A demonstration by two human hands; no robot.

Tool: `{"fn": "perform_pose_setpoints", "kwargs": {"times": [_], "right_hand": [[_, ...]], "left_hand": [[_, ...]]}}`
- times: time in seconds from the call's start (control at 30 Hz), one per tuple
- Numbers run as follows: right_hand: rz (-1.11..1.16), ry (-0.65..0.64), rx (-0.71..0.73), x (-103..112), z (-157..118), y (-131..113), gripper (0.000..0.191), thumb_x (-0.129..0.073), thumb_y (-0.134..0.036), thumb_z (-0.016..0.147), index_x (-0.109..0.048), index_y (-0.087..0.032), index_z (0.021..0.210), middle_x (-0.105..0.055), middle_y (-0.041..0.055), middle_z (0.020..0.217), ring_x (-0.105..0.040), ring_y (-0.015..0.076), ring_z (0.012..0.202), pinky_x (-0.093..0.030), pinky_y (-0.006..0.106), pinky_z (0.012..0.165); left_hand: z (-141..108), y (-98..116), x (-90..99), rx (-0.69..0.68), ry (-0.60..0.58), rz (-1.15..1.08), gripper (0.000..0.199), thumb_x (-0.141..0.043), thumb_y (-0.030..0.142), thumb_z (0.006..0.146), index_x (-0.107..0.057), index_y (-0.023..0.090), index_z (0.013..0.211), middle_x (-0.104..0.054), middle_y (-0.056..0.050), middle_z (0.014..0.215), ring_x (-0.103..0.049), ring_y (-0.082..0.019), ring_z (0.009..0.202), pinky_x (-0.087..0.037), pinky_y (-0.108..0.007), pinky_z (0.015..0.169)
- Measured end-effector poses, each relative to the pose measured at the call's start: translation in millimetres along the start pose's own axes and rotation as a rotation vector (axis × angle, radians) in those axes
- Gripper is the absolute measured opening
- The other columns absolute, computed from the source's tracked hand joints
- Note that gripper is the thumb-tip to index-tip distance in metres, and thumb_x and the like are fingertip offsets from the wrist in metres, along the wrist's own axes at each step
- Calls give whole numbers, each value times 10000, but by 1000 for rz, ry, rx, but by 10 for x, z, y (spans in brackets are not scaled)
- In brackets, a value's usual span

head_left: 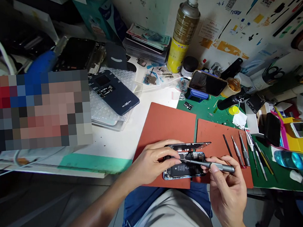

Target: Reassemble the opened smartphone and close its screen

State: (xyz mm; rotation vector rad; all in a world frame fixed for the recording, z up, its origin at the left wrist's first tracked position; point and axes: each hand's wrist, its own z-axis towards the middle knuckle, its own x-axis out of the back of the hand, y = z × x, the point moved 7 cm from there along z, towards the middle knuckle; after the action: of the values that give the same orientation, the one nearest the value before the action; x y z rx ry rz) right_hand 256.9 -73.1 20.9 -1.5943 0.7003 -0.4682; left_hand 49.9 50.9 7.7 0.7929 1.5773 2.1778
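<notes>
An opened smartphone (183,170) lies on the red-brown mat, its battery and inner parts showing. Its screen assembly (193,146) is raised along the far side. My left hand (155,162) is closed around the phone's left end, fingers at the lifted screen and thumb over the inside. Whether those fingertips also pinch something small is unclear. A grey screwdriver (221,166) is gripped in my right hand (227,188), its shaft pointing left over the battery. The tip reaches the thumb and forefinger of my left hand, where its exact contact is hidden.
Tweezers and several slim tools (244,150) lie to the right on a second mat (210,133). Beyond stand a propped phone (207,83) and a spray can (183,32). A dark blue device (115,93) rests on bubble wrap at left. A water bottle (296,159) lies far right.
</notes>
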Motion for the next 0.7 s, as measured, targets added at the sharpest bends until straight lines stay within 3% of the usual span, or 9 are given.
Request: {"fn": "perform_pose_setpoints", "kwargs": {"times": [0.7], "right_hand": [[-44,33,49,41,-30,-57,349,-903,-308,872,-675,-239,1127,-842,73,990,-812,203,870,-691,336,771]], "left_hand": [[13,16,7,-38,9,-4,114,-726,155,1008,-827,204,988,-793,-110,1335,-790,-219,1171,-615,-322,1036]]}}
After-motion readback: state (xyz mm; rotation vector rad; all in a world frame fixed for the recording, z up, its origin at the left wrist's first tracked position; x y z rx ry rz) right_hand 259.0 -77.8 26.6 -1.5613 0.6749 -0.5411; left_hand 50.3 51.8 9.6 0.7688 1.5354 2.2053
